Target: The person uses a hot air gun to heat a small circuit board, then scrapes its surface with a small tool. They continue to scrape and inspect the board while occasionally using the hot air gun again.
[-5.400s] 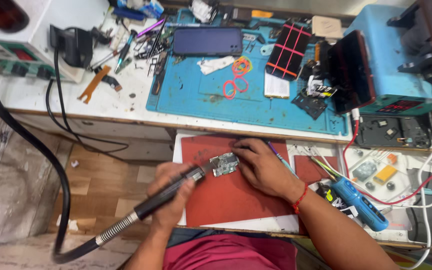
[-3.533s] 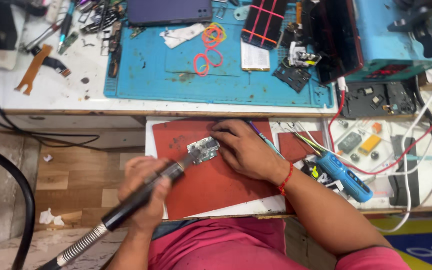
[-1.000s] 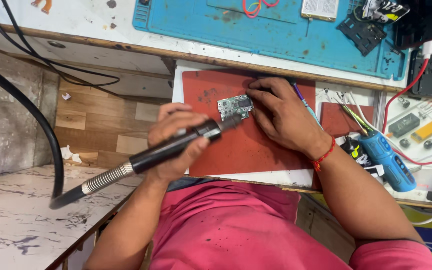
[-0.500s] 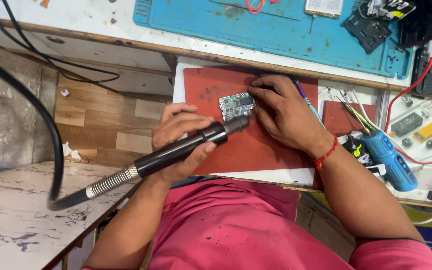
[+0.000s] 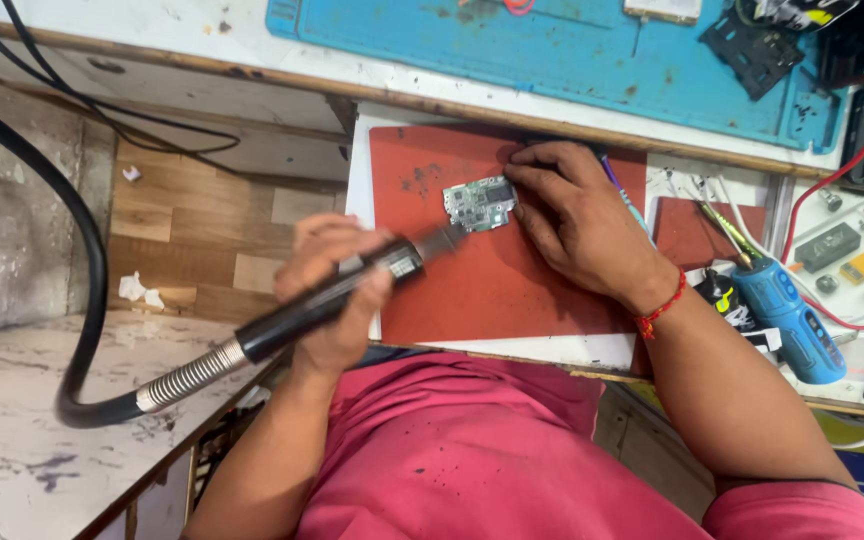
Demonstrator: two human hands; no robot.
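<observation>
A: Where's the board (image 5: 480, 204)?

B: On the red mat (image 5: 492, 285), toward its far edge. The right hand (image 5: 577, 222) presses fingertips on its right side; the left hand (image 5: 337, 290) is clenched around the tool (image 5: 352, 290), tip at the board's near-left corner.

A: Risks?

B: Only fingertips pin it. I'd judge a sideways push could skid the board, or the tip could slip toward those fingers.

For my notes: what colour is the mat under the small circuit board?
Red; the mat shows plainly in the head view.
</observation>
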